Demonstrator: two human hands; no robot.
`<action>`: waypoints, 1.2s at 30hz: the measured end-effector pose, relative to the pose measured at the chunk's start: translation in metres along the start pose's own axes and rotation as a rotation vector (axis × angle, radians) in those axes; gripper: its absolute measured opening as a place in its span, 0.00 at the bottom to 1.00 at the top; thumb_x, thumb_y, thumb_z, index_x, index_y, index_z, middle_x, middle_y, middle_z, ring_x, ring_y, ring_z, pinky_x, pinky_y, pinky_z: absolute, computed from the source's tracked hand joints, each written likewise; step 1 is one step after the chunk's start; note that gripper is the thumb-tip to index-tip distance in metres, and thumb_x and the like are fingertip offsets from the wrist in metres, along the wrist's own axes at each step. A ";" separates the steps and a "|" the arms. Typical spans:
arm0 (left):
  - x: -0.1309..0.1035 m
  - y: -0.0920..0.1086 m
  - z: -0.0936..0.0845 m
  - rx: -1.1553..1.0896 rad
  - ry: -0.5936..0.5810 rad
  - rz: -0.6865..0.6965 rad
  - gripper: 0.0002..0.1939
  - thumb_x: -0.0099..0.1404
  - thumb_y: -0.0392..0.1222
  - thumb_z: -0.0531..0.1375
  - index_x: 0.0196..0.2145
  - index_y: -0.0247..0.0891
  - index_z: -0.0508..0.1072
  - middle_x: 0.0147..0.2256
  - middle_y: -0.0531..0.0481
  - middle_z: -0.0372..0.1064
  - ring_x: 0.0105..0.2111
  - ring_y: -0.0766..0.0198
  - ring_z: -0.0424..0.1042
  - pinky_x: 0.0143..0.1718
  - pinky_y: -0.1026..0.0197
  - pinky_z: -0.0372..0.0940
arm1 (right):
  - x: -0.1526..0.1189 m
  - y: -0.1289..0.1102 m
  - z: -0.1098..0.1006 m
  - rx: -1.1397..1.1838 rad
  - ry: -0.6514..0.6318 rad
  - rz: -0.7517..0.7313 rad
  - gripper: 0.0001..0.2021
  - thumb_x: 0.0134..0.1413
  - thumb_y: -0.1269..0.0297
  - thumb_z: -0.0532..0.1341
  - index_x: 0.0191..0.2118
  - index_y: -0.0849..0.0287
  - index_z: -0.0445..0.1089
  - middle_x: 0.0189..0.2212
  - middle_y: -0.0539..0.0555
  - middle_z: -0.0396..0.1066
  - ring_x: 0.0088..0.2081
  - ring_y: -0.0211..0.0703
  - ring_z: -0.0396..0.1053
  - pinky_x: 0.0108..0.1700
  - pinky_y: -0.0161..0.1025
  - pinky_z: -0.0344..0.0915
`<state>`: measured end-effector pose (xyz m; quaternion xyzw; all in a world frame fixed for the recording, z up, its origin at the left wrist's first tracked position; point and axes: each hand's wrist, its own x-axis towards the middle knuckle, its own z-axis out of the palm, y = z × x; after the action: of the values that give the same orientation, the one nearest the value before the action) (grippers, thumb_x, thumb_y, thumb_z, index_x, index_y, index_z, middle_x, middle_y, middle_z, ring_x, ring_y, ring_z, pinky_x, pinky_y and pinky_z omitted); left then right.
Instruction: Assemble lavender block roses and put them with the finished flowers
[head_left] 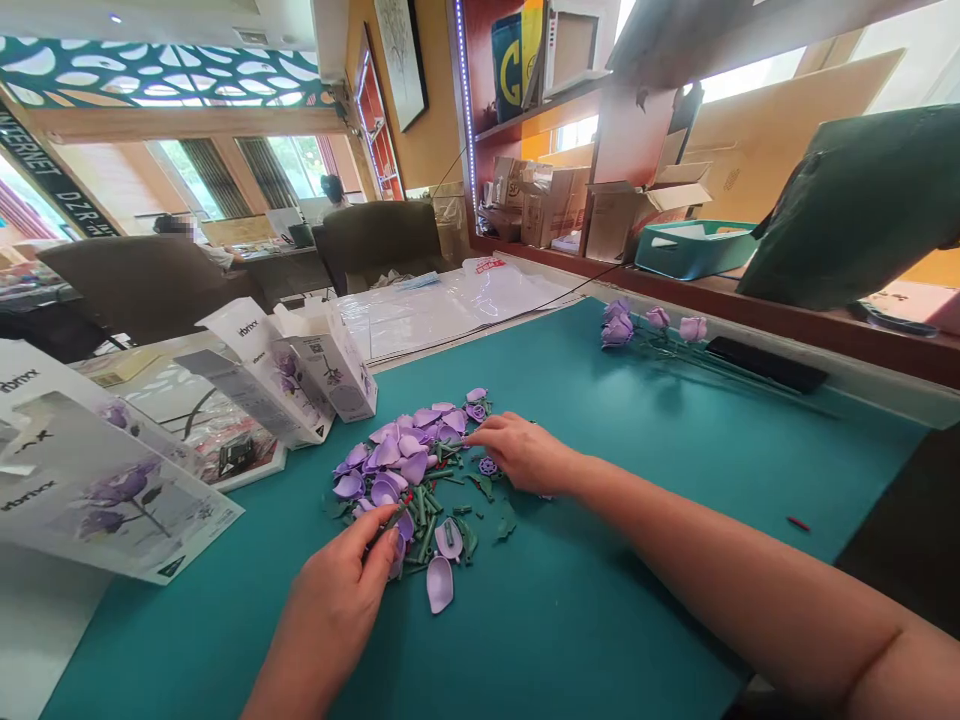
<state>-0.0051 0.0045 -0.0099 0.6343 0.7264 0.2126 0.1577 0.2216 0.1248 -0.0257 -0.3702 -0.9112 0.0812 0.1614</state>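
A heap of purple petal pieces (386,453) and green stem and leaf pieces (424,515) lies on the teal mat (570,600). At the heap's lower left edge my left hand (341,580) is closed, thumb and forefinger together around something too small to make out. My right hand (521,453) reaches in from the right with its fingers pinched at the heap's right side; what they grip, if anything, is hidden. A round purple piece (488,466) lies just below its fingertips. Two pale petals, one of them (440,584) nearest me, lie at the front of the heap.
White boxes with flower pictures (127,490) stand on the left. Assembled purple roses (618,328) and a black case (766,364) lie at the back right. A small red piece (799,523) is on the right. Behind are a shelf with cartons, a teal basket (694,250), chairs and people.
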 end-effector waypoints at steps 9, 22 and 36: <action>-0.005 0.015 -0.008 -0.024 -0.005 -0.012 0.22 0.62 0.50 0.47 0.46 0.44 0.74 0.37 0.49 0.77 0.39 0.54 0.74 0.36 0.60 0.66 | 0.000 -0.010 0.018 -0.150 -0.098 -0.100 0.20 0.55 0.76 0.55 0.53 0.55 0.67 0.45 0.59 0.66 0.44 0.47 0.62 0.48 0.46 0.58; -0.002 0.010 -0.016 -0.033 -0.014 -0.063 0.22 0.63 0.50 0.47 0.47 0.40 0.72 0.33 0.49 0.78 0.34 0.55 0.75 0.35 0.58 0.66 | -0.007 -0.050 0.026 -0.105 -0.104 -0.302 0.26 0.55 0.74 0.55 0.59 0.48 0.60 0.50 0.61 0.63 0.47 0.52 0.59 0.41 0.45 0.60; -0.004 0.013 -0.011 -0.020 -0.012 -0.014 0.23 0.63 0.48 0.46 0.47 0.39 0.73 0.34 0.47 0.77 0.37 0.55 0.75 0.37 0.58 0.66 | 0.005 -0.043 0.033 -0.083 -0.008 -0.220 0.12 0.60 0.73 0.51 0.42 0.60 0.71 0.36 0.57 0.67 0.36 0.43 0.60 0.38 0.39 0.56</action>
<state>0.0007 0.0009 0.0058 0.6289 0.7277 0.2148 0.1698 0.1785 0.0971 -0.0439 -0.2739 -0.9496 0.0269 0.1501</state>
